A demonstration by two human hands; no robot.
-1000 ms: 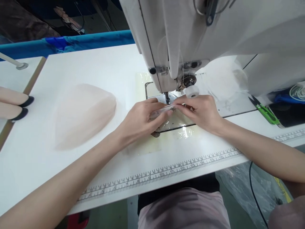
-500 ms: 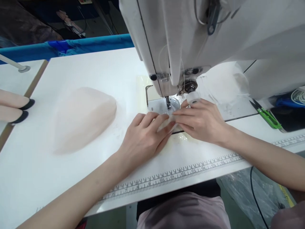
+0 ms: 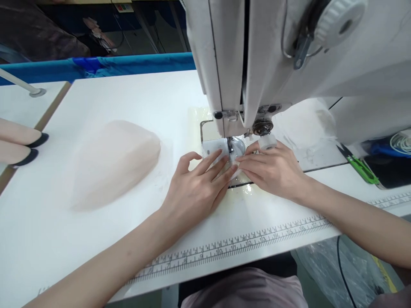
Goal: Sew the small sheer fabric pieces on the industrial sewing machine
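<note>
My left hand [image 3: 196,185] lies flat on the table with its fingers stretched toward the needle [image 3: 230,146] of a white sewing machine [image 3: 276,55]. My right hand [image 3: 272,170] lies opposite, fingers also extended, fingertips meeting the left ones. Between the fingertips both hands press a small sheer piece of fabric [image 3: 231,164] down on the metal needle plate [image 3: 213,147], just in front of the presser foot. The piece is mostly hidden under the fingers.
A pile of pale pink sheer fabric [image 3: 112,160] lies to the left on the white table [image 3: 96,102]. Green thread snips [image 3: 358,164] rest at the right. A printed ruler [image 3: 244,244] runs along the front edge. Two pale forms with black tips [image 3: 22,145] lie at far left.
Both hands have lowered and flattened: a second ago they held the sheer piece pinched up by the needle, now they press it on the plate. The view has shifted slightly.
</note>
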